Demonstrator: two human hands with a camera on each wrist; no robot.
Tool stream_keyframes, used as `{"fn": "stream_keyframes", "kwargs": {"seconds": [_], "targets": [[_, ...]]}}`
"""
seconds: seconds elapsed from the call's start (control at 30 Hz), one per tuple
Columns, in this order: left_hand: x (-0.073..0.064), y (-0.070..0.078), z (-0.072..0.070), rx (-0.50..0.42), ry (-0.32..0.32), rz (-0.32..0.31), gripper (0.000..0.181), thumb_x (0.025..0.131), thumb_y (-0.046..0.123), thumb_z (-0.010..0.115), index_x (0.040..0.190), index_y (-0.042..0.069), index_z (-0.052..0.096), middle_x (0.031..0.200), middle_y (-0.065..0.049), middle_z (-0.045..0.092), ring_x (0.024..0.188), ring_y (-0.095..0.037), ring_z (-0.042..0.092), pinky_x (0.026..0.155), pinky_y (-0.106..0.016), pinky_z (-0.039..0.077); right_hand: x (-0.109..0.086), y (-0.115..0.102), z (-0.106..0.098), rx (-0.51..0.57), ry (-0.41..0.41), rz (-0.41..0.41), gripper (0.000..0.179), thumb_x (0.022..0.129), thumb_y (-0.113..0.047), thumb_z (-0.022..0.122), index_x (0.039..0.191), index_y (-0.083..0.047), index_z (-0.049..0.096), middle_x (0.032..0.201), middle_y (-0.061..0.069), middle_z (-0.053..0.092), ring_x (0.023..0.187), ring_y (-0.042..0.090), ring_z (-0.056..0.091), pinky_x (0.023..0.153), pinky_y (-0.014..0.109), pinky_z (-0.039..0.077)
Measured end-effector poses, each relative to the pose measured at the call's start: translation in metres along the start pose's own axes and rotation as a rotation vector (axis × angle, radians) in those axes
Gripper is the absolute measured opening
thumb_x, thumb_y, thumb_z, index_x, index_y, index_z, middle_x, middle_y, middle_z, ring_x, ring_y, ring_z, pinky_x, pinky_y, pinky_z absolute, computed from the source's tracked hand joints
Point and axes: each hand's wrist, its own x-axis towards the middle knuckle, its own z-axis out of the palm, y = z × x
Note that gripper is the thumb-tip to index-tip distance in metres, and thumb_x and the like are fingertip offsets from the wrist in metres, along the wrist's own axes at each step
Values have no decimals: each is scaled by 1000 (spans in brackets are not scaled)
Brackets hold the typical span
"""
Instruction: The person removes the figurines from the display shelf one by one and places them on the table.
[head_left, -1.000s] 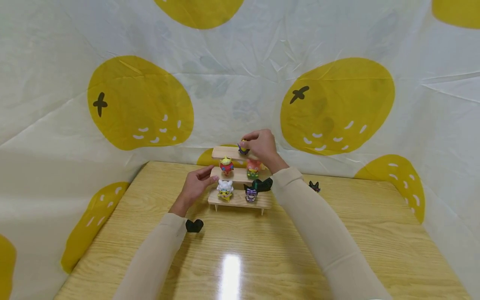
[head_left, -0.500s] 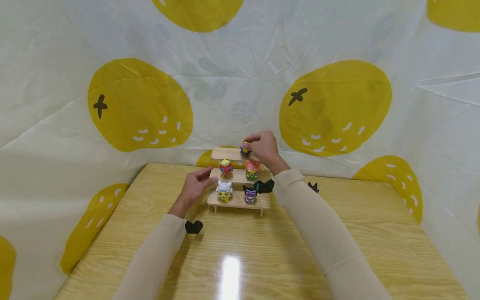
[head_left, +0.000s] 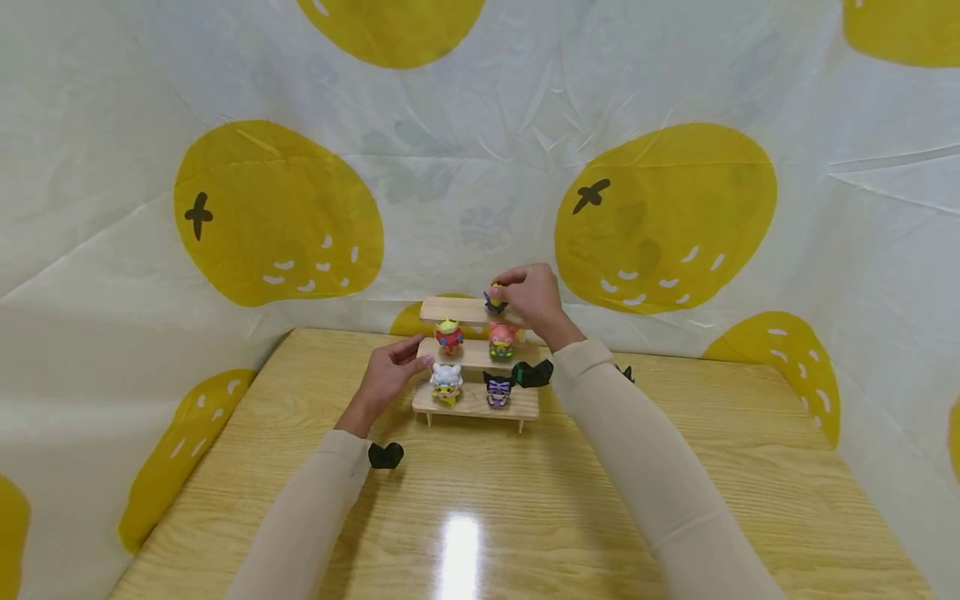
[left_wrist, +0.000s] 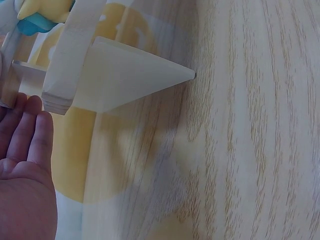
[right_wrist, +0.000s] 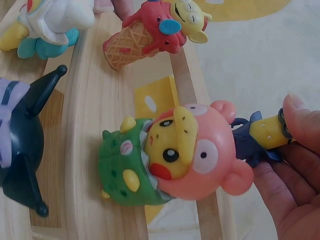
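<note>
My right hand [head_left: 534, 293] pinches a small Minion figurine [right_wrist: 265, 131], yellow with goggles and a dark blue-purple outfit, at the right part of the top tier of a three-step wooden display stand [head_left: 480, 406]. My left hand [head_left: 386, 375] is at the stand's left end, straight fingertips [left_wrist: 40, 120] against the wood. A red alien figurine [right_wrist: 157, 30] with a cone-shaped base and a Pikachu figurine in a pink hood [right_wrist: 200, 155] stand on the middle tier. The bottom tier holds a white-hooded yellow figurine [head_left: 446, 385] and a black-hooded one with a purple bow [head_left: 498, 389].
Another black-eared figurine [head_left: 625, 373] stands on the wooden table [head_left: 525, 508] to the right, partly behind my right sleeve. Dark wrist cameras [head_left: 386, 455] sit on both wrists. A white curtain [head_left: 465, 225] with yellow fruit prints hangs close behind the stand.
My right hand has slid the Minion figurine a little to the right along the top tier. The left hand and the other figurines keep their places on the stand. The head view has shifted slightly.
</note>
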Motion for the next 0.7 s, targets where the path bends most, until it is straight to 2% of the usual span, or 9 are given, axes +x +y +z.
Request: {"fn": "stream_keyframes", "kwargs": {"seconds": [0.3, 0.7], "targets": [[-2, -1, -2, 1, -11, -1, 58, 102, 15, 70, 155, 3, 49, 159, -20, 49, 147, -33, 50, 113, -40, 52, 0, 4, -7, 15, 3, -19, 23, 96, -16, 77, 113, 0, 80, 123, 18, 74, 118, 33, 65, 100, 47, 58], [-1, 1, 0, -3, -5, 0, 59, 101, 14, 70, 155, 1, 48, 159, -21, 49, 147, -35, 49, 113, -39, 51, -3, 7, -17, 15, 6, 15, 23, 97, -16, 75, 115, -2, 79, 125, 17, 73, 118, 34, 64, 99, 49, 58]]}}
